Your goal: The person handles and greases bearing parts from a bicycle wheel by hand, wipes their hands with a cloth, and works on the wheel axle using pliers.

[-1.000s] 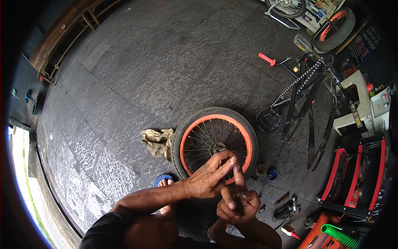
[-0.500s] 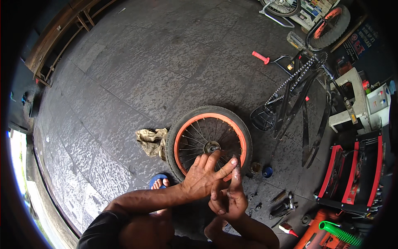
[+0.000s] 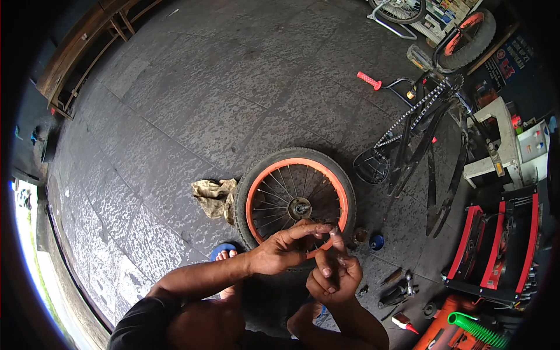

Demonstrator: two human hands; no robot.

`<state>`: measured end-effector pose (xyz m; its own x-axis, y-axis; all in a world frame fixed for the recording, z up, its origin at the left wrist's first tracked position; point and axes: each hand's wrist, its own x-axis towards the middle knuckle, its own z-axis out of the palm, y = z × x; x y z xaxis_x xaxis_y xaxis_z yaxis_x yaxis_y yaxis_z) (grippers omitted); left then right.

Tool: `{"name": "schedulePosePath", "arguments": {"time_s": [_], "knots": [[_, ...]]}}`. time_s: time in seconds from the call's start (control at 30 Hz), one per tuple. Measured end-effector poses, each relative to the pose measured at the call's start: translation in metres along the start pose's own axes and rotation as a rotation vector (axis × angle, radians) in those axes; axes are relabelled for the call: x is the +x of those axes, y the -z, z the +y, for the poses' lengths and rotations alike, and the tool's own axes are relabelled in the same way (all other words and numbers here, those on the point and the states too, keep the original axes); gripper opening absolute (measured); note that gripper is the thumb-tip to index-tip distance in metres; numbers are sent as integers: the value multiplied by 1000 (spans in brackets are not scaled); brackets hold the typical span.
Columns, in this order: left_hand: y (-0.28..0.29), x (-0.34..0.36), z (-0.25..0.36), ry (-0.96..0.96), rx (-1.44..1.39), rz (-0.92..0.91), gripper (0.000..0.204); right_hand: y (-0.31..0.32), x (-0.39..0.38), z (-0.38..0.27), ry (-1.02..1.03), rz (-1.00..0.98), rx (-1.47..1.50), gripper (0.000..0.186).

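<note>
My left hand point(image 3: 282, 251) reaches over the near side of a bicycle wheel point(image 3: 249, 201) with an orange rim and black tyre. Its fingers are stretched out to the right and apart from the thumb; the foremost fingertips meet the raised, dark-smudged index finger of my right hand point(image 3: 333, 275). The other right fingers are curled toward the palm, and whatever they may hold is hidden. The wheel lies flat, its greasy hub point(image 3: 300, 208) and axle end uncovered just beyond my hands.
Left of the wheel lies a crumpled cloth point(image 3: 213, 197). To its right are a small blue-rimmed cup point(image 3: 377, 241) and scattered hand tools point(image 3: 399, 291). A black bicycle frame point(image 3: 411, 143) rests beyond, near a red tool box point(image 3: 494, 245). A wooden bench point(image 3: 76, 49) stands far left.
My left hand has turned and drawn back from the hub, which now shows fully. My right hand has shifted slightly right, its index finger still meeting the left fingers.
</note>
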<state>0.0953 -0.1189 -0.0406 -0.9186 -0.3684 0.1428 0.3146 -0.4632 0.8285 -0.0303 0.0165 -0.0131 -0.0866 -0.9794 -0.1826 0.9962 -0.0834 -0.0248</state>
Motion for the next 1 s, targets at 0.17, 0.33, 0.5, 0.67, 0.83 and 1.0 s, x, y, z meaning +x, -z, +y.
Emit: {"name": "schedulePosePath", "arguments": {"time_s": [0.17, 0.33, 0.5, 0.67, 0.83, 1.0], "knots": [[2, -3, 2, 128, -27, -20, 64, 8, 1, 2, -59, -53, -61, 55], [9, -3, 8, 272, -158, -32, 63, 7, 3, 1, 43, 102, -431, 60], [17, -8, 15, 451, -12, 11, 64, 8, 6, 6, 38, 192, -708, 62], [55, -27, -12, 122, 936, 491, 55, 18, -8, -14, 106, 134, -839, 58], [176, -83, -46, 468, 1680, 1316, 73, 24, -20, -30, 213, 173, -623, 61], [234, -141, -70, 576, 1736, 814, 32, 39, -11, -47, 375, 257, -628, 61]]}}
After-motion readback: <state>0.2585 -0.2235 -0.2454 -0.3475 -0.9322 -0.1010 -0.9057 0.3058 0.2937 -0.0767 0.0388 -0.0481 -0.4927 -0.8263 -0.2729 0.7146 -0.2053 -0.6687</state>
